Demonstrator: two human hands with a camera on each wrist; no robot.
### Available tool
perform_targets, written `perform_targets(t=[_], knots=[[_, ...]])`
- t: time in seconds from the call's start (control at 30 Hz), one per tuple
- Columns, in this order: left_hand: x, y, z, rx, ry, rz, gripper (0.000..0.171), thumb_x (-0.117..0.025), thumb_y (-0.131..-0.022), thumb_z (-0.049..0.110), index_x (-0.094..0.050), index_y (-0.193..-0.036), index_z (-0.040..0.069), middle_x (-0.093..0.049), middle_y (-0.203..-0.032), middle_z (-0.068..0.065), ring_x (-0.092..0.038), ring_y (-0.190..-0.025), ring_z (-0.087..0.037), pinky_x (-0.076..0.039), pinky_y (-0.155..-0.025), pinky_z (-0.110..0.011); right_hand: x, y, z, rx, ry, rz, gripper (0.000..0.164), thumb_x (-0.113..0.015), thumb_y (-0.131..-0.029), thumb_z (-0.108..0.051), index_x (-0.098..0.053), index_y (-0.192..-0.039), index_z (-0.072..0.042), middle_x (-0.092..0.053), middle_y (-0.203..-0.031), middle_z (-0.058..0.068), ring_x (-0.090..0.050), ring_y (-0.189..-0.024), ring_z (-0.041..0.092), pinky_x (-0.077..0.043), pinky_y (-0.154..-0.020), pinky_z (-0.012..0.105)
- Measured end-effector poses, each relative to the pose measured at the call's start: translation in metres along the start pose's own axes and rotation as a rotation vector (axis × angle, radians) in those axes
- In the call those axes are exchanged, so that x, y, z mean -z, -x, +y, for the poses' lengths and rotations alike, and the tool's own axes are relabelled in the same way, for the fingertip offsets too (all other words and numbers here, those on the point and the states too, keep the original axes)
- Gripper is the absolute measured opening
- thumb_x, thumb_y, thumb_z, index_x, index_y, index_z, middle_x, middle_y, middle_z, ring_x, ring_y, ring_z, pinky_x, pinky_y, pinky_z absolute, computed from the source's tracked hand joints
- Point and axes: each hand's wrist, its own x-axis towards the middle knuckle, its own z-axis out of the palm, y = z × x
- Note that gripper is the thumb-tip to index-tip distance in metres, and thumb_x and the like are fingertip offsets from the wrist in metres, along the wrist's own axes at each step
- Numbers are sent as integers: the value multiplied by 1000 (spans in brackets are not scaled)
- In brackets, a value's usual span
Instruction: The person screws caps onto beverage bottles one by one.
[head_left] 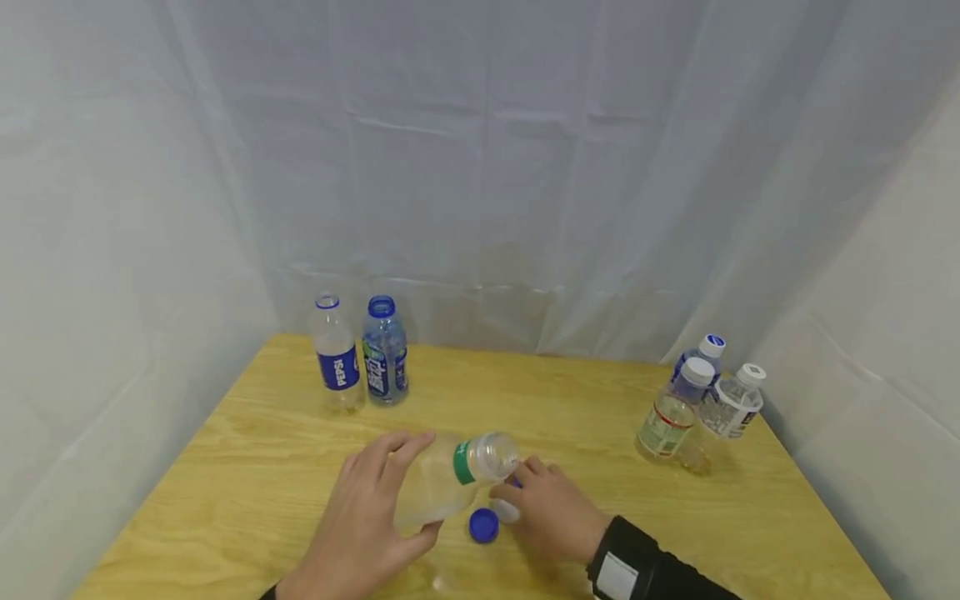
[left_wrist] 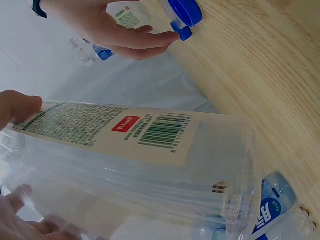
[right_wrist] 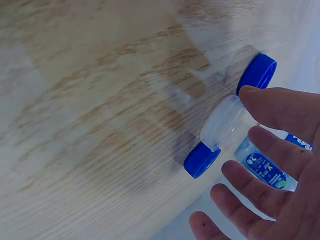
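Note:
My left hand (head_left: pixel 367 504) grips a clear plastic bottle (left_wrist: pixel 165 175) by its side, fingers and thumb on opposite sides. The bottle is tilted, its open, capless mouth pointing right above the table; a green band circles its neck, and a label with a barcode shows in the left wrist view. My right hand (head_left: pixel 558 512) reaches low to a row of loose caps, fingers spread and loosely bent. A translucent cap (right_wrist: pixel 220 122) stands between a larger blue cap (right_wrist: pixel 257 72) and a smaller blue cap (right_wrist: pixel 201 160). The right thumb tip overlaps the cap row in the right wrist view.
A Pepsi bottle (head_left: pixel 337 358) and a blue-labelled bottle (head_left: pixel 386 358), both uncapped, stand at the back left of the wooden table (head_left: pixel 517 392). Three capped bottles, among them a green-labelled one (head_left: pixel 667 421), cluster at the right. Pale sheeting (head_left: pixel 480 208) hangs behind and on both sides.

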Motion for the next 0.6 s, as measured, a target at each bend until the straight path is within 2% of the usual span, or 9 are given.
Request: perform_targets(t=[0.3,0.43,0.6], knots=[[-3,1,1,6,-9,8,100,-85,-57,36,-38,-144,23,-48,-126,0,-47,-114,-17,-43,-90,-45,-3,3,3,-8,-38,-39,34,-74,-82,-25,-65,-115,-28,-56,-112,-4,-48,-100,15,-48,-81,39],[-2,2,0,15,-6,1,98,-84,-58,36,-39,-144,23,-48,-127,0,-47,-114,-16,-42,-91,-44,-1,3,3,-18,-45,-68,34,-77,-80,-24,-66,-111,-27,-56,-111,-5,-48,-99,14,-48,-81,38],[-3,2,-1,2,-16,17,100,-85,-56,34,-39,-144,22,-48,-125,-1,-48,-111,-17,-43,-88,-45,0,3,3,-19,-74,-99,35,-79,-76,-18,-66,-108,-25,-57,-106,-6,-50,-93,11,-49,-79,30]])
